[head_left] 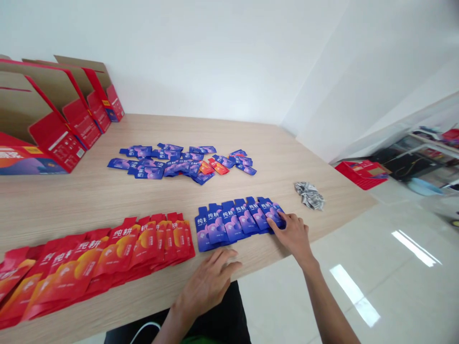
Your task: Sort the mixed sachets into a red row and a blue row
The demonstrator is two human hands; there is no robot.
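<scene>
A row of overlapping blue sachets with purple round shapes and white lettering lies near the front edge of the table. At its right end, my right hand has its thumb on the top sachets and its fingers curled at the end of the row, gripping there. My left hand hovers by the table's front edge, just below the left part of the row, fingers stretched out and holding nothing. Left of the blue row, a long fanned row of red sachets with orange shapes runs toward the left edge of view.
Loose blue sachets lie scattered at mid-table, with a few red-orange ones among them. Open red cartons stand at the back left. A crumpled striped cloth lies to the right. Beyond the table sits a red basket.
</scene>
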